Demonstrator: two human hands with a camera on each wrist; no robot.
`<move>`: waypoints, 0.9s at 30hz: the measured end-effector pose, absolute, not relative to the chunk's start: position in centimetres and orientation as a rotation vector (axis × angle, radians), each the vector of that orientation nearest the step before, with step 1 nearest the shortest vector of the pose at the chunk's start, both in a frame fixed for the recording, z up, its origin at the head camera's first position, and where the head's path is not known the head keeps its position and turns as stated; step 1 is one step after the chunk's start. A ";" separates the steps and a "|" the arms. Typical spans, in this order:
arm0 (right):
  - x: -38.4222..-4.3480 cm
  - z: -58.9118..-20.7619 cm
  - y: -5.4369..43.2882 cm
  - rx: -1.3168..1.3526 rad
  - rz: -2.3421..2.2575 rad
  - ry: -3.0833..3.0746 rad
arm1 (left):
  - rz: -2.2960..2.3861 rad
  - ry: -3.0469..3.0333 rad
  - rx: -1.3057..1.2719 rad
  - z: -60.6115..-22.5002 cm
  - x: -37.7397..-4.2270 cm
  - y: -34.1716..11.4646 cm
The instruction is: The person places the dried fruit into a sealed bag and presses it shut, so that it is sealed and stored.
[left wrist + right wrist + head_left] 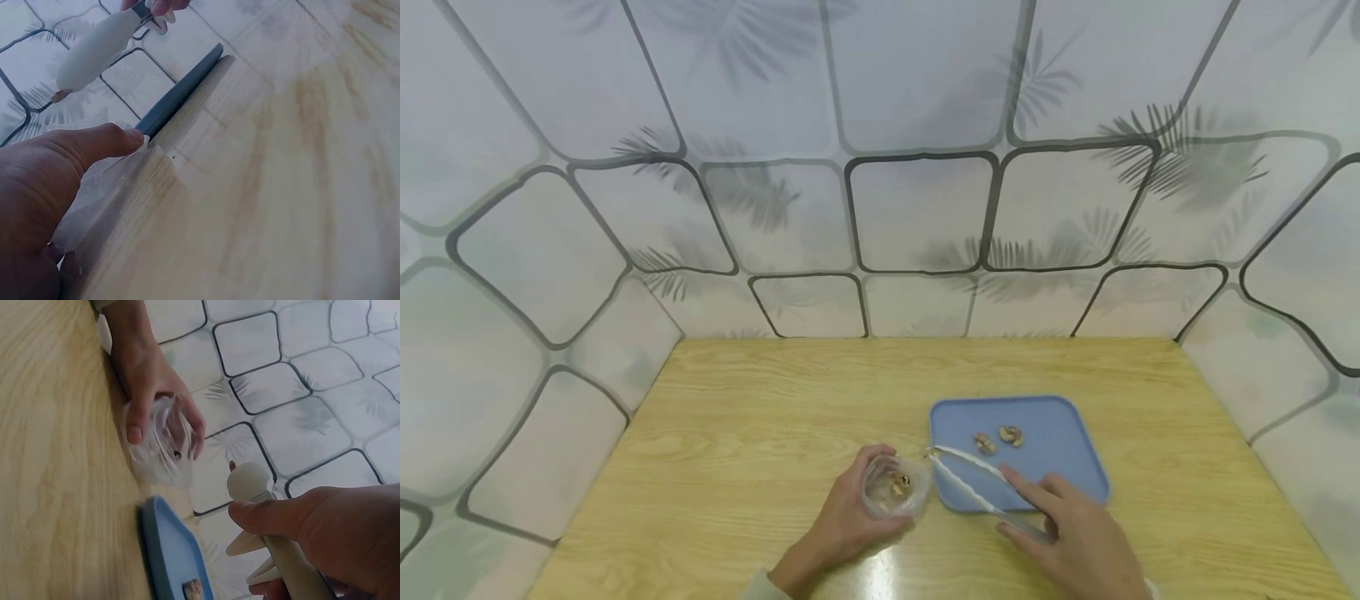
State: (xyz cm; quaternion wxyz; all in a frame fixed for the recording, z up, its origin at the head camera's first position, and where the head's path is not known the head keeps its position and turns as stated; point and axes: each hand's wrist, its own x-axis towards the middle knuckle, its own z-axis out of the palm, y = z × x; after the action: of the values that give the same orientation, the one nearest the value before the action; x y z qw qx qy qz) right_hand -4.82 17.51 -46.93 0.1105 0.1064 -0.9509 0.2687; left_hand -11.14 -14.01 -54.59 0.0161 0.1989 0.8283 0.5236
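My left hand (pixel 842 518) holds a clear plastic cup (pixel 919 493) just left of the tray, with fingers and thumb round its side. Inside it lie brown walnut pieces (pixel 899 483). In my right hand (pixel 1084 535) is a pair of white tongs (pixel 964 487), reaching left over the tray toward the cup. A small brown piece (pixel 60 95), apparently walnut, shows at the tongs' tip, beside the cup and apart from it. Two walnut pieces (pixel 1011 435) lie on the blue tray (pixel 1056 437).
The tray sits on a wood-grain table (pixel 737 433), right of its middle. Patterned panels (pixel 917 212) with dark outlines and leaf prints stand along the table's back, left and right edges.
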 end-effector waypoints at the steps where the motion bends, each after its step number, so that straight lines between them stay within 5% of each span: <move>1: -4.8 -47.1 17.3 0.328 0.803 -2.785 | 1.625 2.577 0.617 -54.6 -11.2 -14.0; 13: -4.7 -48.4 15.7 0.552 0.840 -2.767 | 1.633 2.563 0.648 -54.6 -11.2 -14.0; 27: -4.7 -48.2 15.3 0.477 0.854 -2.970 | 1.634 2.587 0.702 -54.9 -11.3 -14.1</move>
State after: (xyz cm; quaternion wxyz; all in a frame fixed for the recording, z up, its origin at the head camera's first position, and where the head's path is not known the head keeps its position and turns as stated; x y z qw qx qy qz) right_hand -4.70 15.34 -48.24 0.0072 0.1527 -0.9498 0.2730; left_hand -11.32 -14.08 -54.88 0.0013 0.2236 0.8240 0.5206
